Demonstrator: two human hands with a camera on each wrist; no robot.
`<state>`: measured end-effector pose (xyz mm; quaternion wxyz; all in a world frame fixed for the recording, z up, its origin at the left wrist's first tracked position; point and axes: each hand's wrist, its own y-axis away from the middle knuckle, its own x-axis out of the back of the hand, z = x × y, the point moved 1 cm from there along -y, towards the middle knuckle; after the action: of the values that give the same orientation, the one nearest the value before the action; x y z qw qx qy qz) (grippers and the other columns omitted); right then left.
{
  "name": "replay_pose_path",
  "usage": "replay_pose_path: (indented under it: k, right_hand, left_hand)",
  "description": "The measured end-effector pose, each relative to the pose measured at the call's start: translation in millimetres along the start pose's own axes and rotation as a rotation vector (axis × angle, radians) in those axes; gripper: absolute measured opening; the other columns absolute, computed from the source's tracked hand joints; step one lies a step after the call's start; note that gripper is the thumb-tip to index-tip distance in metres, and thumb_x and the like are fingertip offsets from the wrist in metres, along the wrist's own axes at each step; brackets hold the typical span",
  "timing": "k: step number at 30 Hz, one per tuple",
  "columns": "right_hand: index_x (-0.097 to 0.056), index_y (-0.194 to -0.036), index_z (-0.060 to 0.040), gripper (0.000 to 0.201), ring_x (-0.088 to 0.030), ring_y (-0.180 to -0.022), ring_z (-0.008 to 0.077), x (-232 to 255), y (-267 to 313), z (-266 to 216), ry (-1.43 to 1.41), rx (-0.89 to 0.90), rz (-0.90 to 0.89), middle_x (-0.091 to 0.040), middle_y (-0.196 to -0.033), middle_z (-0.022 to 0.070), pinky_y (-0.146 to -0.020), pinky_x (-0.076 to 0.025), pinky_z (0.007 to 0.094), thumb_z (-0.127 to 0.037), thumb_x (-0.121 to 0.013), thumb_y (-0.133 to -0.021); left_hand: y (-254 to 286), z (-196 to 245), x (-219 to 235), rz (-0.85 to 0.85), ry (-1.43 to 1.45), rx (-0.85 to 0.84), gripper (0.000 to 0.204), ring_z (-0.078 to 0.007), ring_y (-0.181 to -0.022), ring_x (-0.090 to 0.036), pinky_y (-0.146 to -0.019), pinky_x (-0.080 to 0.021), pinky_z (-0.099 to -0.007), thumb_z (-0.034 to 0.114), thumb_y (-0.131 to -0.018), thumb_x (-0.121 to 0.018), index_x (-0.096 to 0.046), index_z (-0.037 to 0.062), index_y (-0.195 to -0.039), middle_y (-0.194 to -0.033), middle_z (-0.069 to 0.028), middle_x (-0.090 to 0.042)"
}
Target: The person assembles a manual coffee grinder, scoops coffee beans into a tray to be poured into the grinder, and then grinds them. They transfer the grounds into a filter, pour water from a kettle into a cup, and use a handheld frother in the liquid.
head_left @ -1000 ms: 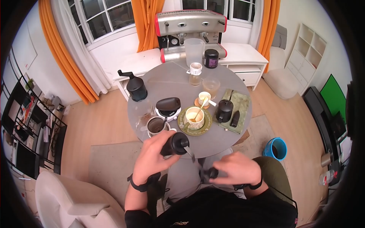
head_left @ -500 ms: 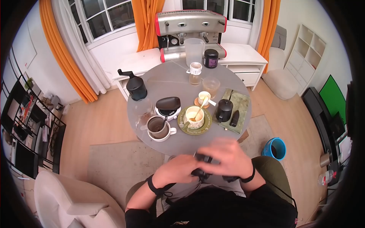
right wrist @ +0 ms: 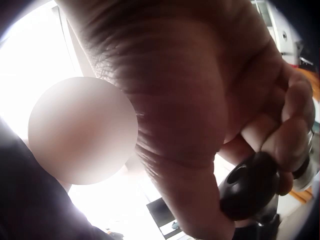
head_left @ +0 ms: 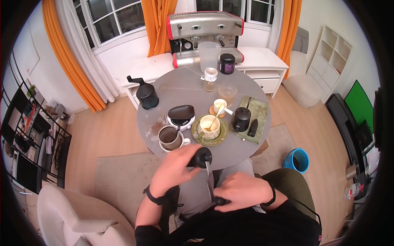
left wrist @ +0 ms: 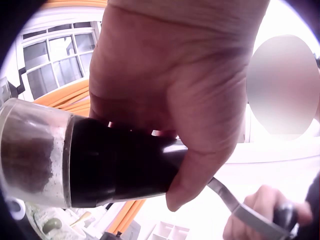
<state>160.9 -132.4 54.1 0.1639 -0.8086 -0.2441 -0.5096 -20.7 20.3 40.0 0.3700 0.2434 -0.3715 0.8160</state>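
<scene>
My left hand (head_left: 171,169) grips the black body of a manual coffee grinder (left wrist: 117,162), held tilted over my lap in front of the table edge. Its clear jar (left wrist: 30,155) has brown coffee grounds inside. A flat metal crank (head_left: 209,178) reaches from the grinder's top toward my body. With curled fingers and thumb, my right hand (head_left: 245,191) holds the dark crank knob (right wrist: 250,187). Just beyond the left hand are a dark-lined cup (head_left: 169,138) in a white mug and a green saucer (head_left: 223,137) bearing a cream cup with a spoon.
On the round grey table (head_left: 176,92) stand a scale (head_left: 186,124) with a black case, another hand grinder (head_left: 147,96), a black pot (head_left: 242,119) on a green cloth, a small white cup (head_left: 220,104) and a dark jar (head_left: 227,63). An espresso machine (head_left: 205,30) stands behind.
The crank and my right hand have gone round: close to the left hand half a second ago, now back toward my body. The left hand has shifted up again, keeping its grip on the grinder.
</scene>
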Motion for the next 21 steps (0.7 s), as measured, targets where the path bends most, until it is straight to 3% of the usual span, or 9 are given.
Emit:
replay_pose_path:
  k: [3, 6, 8, 10, 11, 13, 16, 18, 21]
  right_hand:
    - [-0.059, -0.084, -0.0061, 0.033, -0.059, -0.066, 0.0293, 2.5, -9.2, -9.4, -0.086, 0.303, 0.118, -0.055, -0.065, 0.0075, -0.064, -0.047, 0.0384, -0.034, -0.077, -0.088]
    - [-0.064, -0.092, -0.0055, 0.030, -0.060, -0.066, 0.0260, 13.2, -20.6, -20.5, -0.002, 0.299, 0.415, -0.054, -0.066, 0.0070, -0.064, -0.047, 0.0380, -0.031, -0.079, -0.086]
    - [-0.067, -0.100, -0.0046, 0.031, -0.062, -0.069, 0.0250, 20.7, -26.4, -10.3, 0.020, 0.314, 0.532, -0.058, -0.070, 0.0084, -0.066, -0.050, 0.0382, -0.026, -0.081, -0.082]
    - [-0.067, -0.102, -0.0031, 0.033, -0.065, -0.071, 0.0279, 31.4, -20.8, 2.1, 0.117, 0.007, 0.630, -0.063, -0.076, 0.0117, -0.066, -0.051, 0.0393, -0.021, -0.082, -0.079]
    - [-0.067, -0.101, -0.0026, 0.031, -0.065, -0.072, 0.0297, 37.0, -18.6, 12.1, 0.142, -0.033, 0.718, -0.065, -0.078, 0.0126, -0.066, -0.052, 0.0409, -0.021, -0.080, -0.080]
    - [-0.066, -0.101, -0.0014, 0.029, -0.067, -0.073, 0.0327, 44.3, -9.4, 31.4, 0.171, -0.162, 0.851, -0.068, -0.082, 0.0150, -0.066, -0.053, 0.0430, -0.019, -0.079, -0.081]
    - [-0.065, -0.091, -0.0010, 0.033, -0.066, -0.069, 0.0374, 43.8, 14.8, 49.9, 0.093, -0.454, 0.695, -0.065, -0.070, 0.0170, -0.063, -0.053, 0.0449, -0.031, -0.077, -0.085]
    - [-0.065, -0.086, -0.0012, 0.038, -0.066, -0.067, 0.0389, 35.4, 23.8, 53.1, 0.104, -0.416, 0.495, -0.064, -0.067, 0.0180, -0.062, -0.052, 0.0463, -0.037, -0.075, -0.086]
    - [-0.063, -0.074, -0.0009, 0.052, -0.065, -0.065, 0.0423, 10.0, 19.5, 36.7, 0.040, -0.261, 0.111, -0.061, -0.061, 0.0211, -0.058, -0.051, 0.0491, -0.051, -0.070, -0.089]
  left_hand:
    - [0.6, -3.2, -25.1, -0.183, 0.006, -0.010, 0.060, -0.0403, -0.098, -0.067, -0.084, -0.055, -0.0440, 0.008, -0.071, -0.081, -0.058, 0.0021, -0.126, -0.109, -0.0196, -0.069]
    - [4.2, -7.5, -49.9, -0.301, 0.022, -0.153, 0.056, -0.0417, -0.099, -0.065, -0.084, -0.053, -0.0468, 0.008, -0.072, -0.079, -0.058, 0.0023, -0.124, -0.107, -0.0206, -0.068]
    - [9.0, -5.8, -56.1, -0.187, 0.117, -0.259, 0.055, -0.0413, -0.103, -0.063, -0.088, -0.051, -0.0484, 0.007, -0.072, -0.077, -0.058, 0.0009, -0.124, -0.110, -0.0197, -0.066]
    - [10.4, 6.8, -54.0, -0.593, 0.096, -0.128, 0.057, -0.0416, -0.106, -0.062, -0.093, -0.049, -0.0493, 0.007, -0.073, -0.077, -0.058, 0.0003, -0.126, -0.113, -0.0189, -0.066]
    - [12.4, 5.2, -55.2, -0.462, 0.106, -0.271, 0.057, -0.0412, -0.105, -0.063, -0.093, -0.050, -0.0486, 0.007, -0.073, -0.077, -0.059, 0.0013, -0.127, -0.112, -0.0179, -0.066]
    - [10.8, 7.4, -39.8, -0.451, 0.197, -0.233, 0.055, -0.0406, -0.105, -0.063, -0.091, -0.051, -0.0475, 0.007, -0.074, -0.077, -0.059, 0.0018, -0.126, -0.112, -0.0176, -0.066]
    - [12.9, 17.4, -5.3, -0.341, 0.389, -0.158, 0.051, -0.0393, -0.102, -0.064, -0.087, -0.052, -0.0455, 0.005, -0.075, -0.076, -0.060, 0.0025, -0.123, -0.111, -0.0166, -0.066]
    - [11.9, 17.1, 17.1, -0.242, 0.347, 0.012, 0.052, -0.0396, -0.100, -0.064, -0.088, -0.052, -0.0449, 0.002, -0.073, -0.077, -0.061, 0.0027, -0.122, -0.109, -0.0166, -0.067]
    - [4.0, 6.2, 26.3, -0.118, 0.098, -0.134, 0.052, -0.0395, -0.098, -0.064, -0.087, -0.052, -0.0434, -0.001, -0.072, -0.076, -0.061, 0.0036, -0.122, -0.107, -0.0166, -0.067]
